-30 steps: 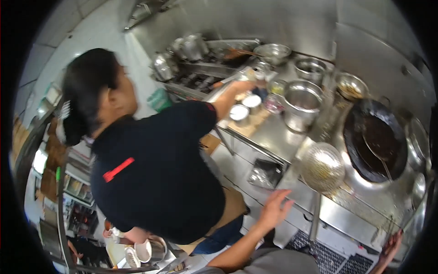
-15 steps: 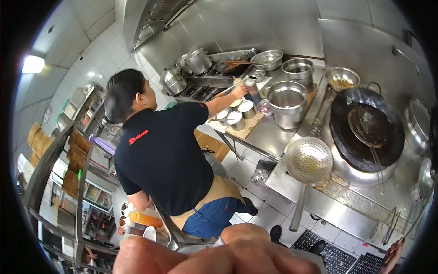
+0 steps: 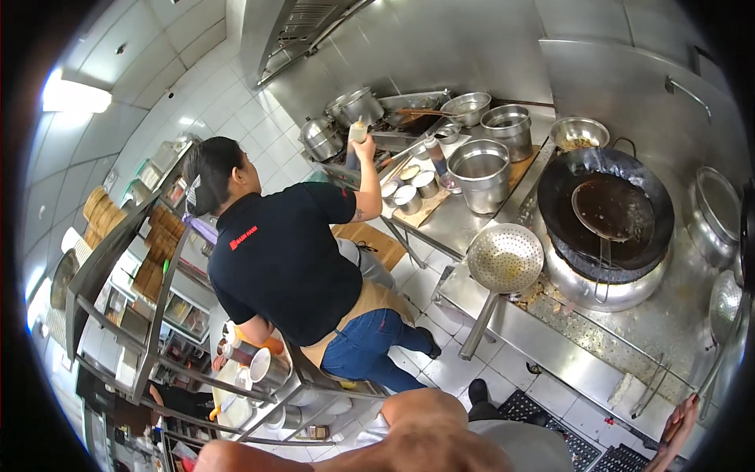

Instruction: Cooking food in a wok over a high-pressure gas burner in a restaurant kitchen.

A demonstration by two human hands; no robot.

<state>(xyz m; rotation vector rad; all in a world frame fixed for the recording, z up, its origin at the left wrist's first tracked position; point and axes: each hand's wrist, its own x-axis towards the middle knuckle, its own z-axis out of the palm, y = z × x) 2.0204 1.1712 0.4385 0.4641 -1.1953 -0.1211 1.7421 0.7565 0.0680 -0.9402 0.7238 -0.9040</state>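
Blurred bare skin of an arm (image 3: 429,440) fills the bottom middle, very close. I take it for my left arm; its fingers cannot be made out. At the lower right, my right hand (image 3: 681,421) is at the front edge of the steel counter (image 3: 550,346), fingers stretched out and close together. Just beside its fingertips runs the long handle (image 3: 720,370) of a metal ladle (image 3: 725,307); whether they touch is unclear. Further in, a black wok (image 3: 605,169) holds a wire skimmer (image 3: 613,208). A perforated strainer (image 3: 506,258) lies left of it, handle over the edge.
A co-worker (image 3: 287,259) in black stands at left, holding up a squeeze bottle (image 3: 359,130). Steel pots (image 3: 478,175) and small sauce containers (image 3: 425,184) stand on the far counter. Metal tongs (image 3: 650,385) lie near the front edge. Black mats (image 3: 543,421) cover floor tiles below.
The co-worker has lifted the squeeze bottle up and leftward from beside the pots. The blurred arm at the bottom has shifted and covers less. My view has turned slightly.
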